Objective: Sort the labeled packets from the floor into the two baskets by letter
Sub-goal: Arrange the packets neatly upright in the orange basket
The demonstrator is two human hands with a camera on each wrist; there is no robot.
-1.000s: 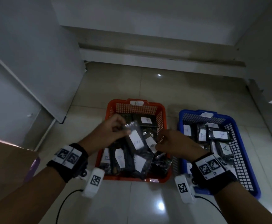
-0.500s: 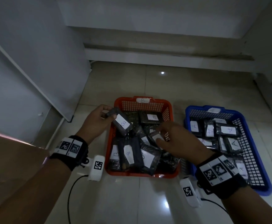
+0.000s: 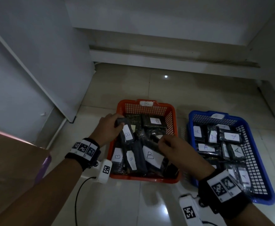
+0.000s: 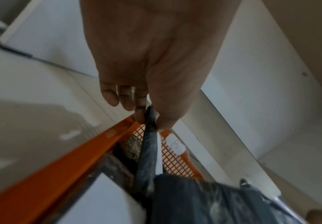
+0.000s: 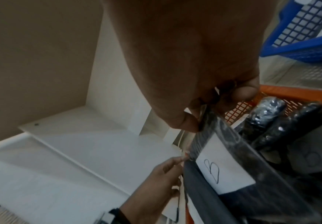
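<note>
The orange basket (image 3: 172, 121) carries a B tag and holds several dark packets with white B labels. My left hand (image 3: 119, 123) pinches the top end of one B packet (image 3: 127, 136), which stands tilted over the basket's left side; the left wrist view shows thumb and fingers (image 4: 142, 116) clamped on this packet's (image 4: 148, 151) edge. My right hand (image 3: 162, 143) pinches the corner of another packet with a large B label (image 3: 151, 156). In the right wrist view this packet (image 5: 226, 169) hangs from the pinch of the right hand (image 5: 200, 119). The blue basket (image 3: 262, 180) on the right holds A packets.
Both baskets sit on a glossy tiled floor (image 3: 141, 206). A white panel (image 3: 55, 79) leans at the left, a brown cardboard surface (image 3: 11, 160) lies at the lower left, and a white step (image 3: 166, 56) runs behind the baskets. A black cable (image 3: 78, 196) trails from my left wrist.
My left hand has brought its B packet down over the left side of the orange basket. My right hand has dropped onto the pile and now pinches a large-labelled B packet.
</note>
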